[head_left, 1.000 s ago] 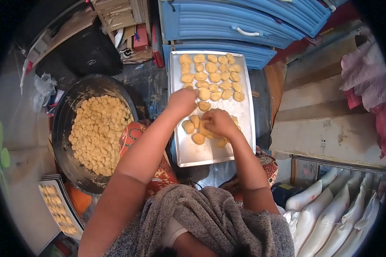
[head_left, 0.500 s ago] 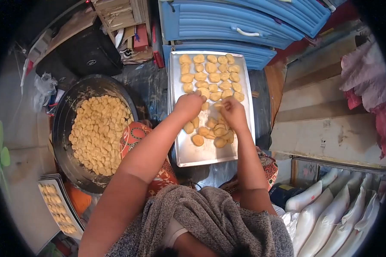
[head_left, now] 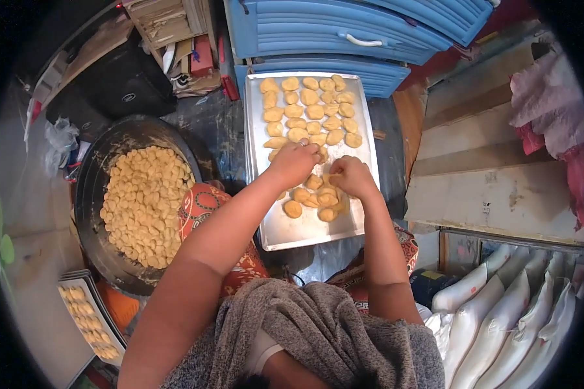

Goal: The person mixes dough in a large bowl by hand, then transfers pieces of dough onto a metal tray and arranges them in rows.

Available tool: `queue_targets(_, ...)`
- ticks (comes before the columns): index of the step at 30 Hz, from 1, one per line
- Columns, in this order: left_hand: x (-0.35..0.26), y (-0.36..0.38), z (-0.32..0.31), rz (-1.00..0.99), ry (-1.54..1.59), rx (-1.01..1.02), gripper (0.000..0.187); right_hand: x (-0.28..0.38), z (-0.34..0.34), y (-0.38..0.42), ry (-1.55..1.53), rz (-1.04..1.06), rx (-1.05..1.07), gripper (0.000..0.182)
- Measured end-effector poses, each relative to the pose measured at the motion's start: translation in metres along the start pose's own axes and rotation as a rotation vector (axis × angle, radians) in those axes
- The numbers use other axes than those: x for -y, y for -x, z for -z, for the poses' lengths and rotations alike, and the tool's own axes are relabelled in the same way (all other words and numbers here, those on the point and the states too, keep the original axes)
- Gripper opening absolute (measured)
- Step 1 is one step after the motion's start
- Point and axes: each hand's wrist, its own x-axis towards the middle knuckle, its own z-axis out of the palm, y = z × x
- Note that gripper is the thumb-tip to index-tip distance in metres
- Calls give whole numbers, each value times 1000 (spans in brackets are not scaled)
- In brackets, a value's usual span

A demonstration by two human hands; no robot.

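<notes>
A metal baking tray [head_left: 279, 233] lies in front of me, with several flattened yellow dough pieces [head_left: 315, 111] in rows across its far part. A loose heap of dough pieces [head_left: 326, 198] sits on the near part. My left hand [head_left: 295, 163] is over the middle of the tray, its fingers closed on a dough piece [head_left: 323, 154]. To its right, just above the heap, my right hand [head_left: 353, 176] pinches another piece of dough [head_left: 333, 177]. The fingers of both hands partly cover the pieces beneath them.
On the left stands a large black basin [head_left: 87, 194] full of dough pieces. A smaller tray of shaped dough [head_left: 87, 318] is at the lower left. Blue drawers [head_left: 331, 39] border the far side; white sacks [head_left: 493, 318] and a cardboard box [head_left: 493, 194] are at right.
My left hand has moved right across the tray, closer to my right hand. The right hand has shifted slightly nearer to me over the heap. The whole view has shifted a little.
</notes>
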Motion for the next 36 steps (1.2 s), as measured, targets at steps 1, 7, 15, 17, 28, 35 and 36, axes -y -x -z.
queue_targets(1,1,-1,-2,-4,-10,-5,22,-3,-1,1,-8,5,-1,27)
queue_targets(7,0,1,1,12,-21,15,22,-33,-1,13,-482,14,18,24)
queue_targets(15,-26,7,-11,-166,151,208,24,-29,12,8,-744,-112,-171,27)
queue_targets(17,-24,7,-15,-185,137,236,27,-15,10,-1,-616,-103,-232,25)
queue_targets(28,-17,4,7,17,148,221,19,-31,14,17,-320,-219,-206,43)
queue_targets(35,-9,8,21,107,174,111,20,-53,-4,6,-641,-129,-450,19)
queue_targets(36,-9,12,29,144,194,122,20,-46,-1,2,-642,-116,-446,19)
